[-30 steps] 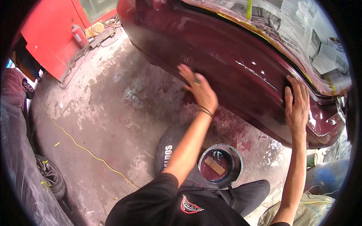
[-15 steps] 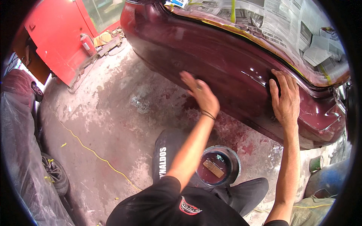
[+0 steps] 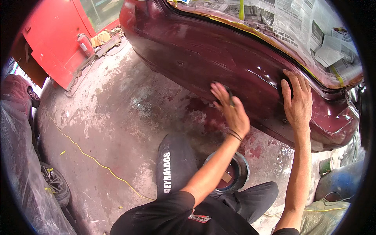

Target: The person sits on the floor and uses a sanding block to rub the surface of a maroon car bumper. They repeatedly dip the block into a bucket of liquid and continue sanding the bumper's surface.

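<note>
A dark maroon car bumper [image 3: 172, 45] stretches across the view, partly dull and partly glossy. My left hand [image 3: 237, 115] is at its lower middle, slightly blurred, fingers extended. The edge of a thin dark piece [image 3: 231, 99] shows beside the fingers; the palm hides the rest, and its kind is unclear. Farther right, my right hand [image 3: 297, 100] lies with fingers spread on the bumper's upper surface. Between my knees stands a dark bucket [image 3: 244, 170] of reddish liquid, with a tan block [image 3: 226, 177] inside, partly covered by my left forearm.
Newspaper [image 3: 290, 27] and yellow tape mask the car's glass. A fire extinguisher [image 3: 85, 45] stands by a red panel [image 3: 58, 39]. A yellow cord [image 3: 94, 160] crosses the stained floor. At left are plastic sheeting [image 3: 21, 156] and a wheel [image 3: 56, 184]; at right, a blue drum [image 3: 340, 180] and small can [image 3: 326, 166].
My left hand has swept right and down along the bumper, and its forearm now covers part of the bucket. My right hand stays in place. The view has shifted slightly.
</note>
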Demonstrator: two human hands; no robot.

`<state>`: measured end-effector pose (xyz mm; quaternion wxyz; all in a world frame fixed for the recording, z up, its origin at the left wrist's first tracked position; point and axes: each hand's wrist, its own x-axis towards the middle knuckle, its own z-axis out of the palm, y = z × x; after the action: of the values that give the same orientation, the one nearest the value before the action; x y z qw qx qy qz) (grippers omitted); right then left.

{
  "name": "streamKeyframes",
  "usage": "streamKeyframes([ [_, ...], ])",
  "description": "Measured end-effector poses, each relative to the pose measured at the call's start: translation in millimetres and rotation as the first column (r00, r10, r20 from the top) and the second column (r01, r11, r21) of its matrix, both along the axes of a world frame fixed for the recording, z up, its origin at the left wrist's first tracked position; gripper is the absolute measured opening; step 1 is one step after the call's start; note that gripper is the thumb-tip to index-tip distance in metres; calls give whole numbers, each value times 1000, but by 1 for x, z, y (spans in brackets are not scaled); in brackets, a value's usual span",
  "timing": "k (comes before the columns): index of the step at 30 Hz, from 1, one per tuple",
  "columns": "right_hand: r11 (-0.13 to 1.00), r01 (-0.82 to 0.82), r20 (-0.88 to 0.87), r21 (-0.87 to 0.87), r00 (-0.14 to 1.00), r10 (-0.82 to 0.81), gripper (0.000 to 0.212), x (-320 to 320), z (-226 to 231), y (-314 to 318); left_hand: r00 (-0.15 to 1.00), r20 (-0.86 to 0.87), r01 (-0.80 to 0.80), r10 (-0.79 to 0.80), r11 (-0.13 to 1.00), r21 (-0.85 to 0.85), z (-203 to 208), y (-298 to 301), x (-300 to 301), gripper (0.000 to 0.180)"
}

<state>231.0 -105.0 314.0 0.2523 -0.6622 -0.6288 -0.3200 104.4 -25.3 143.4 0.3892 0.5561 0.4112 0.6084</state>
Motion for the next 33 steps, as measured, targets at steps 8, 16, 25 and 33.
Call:
streamKeyframes([
  [8,1000,26,-26,6,999,-26,31,2,1,1,991,98,-90,91,996,-9,15,43,-20,93],
  [16,1000,3,-18,24,1000,-2,32,4,-1,-1,999,5,-47,47,994,100,29,32,-21,91],
  [25,999,-27,-18,45,999,28,32,7,-4,-1,980,-150,143,-134,989,50,35,-52,27,91],
  [33,999,0,-42,36,999,1,33,5,-2,0,999,-9,-41,42,996,78,65,79,-57,92],
])
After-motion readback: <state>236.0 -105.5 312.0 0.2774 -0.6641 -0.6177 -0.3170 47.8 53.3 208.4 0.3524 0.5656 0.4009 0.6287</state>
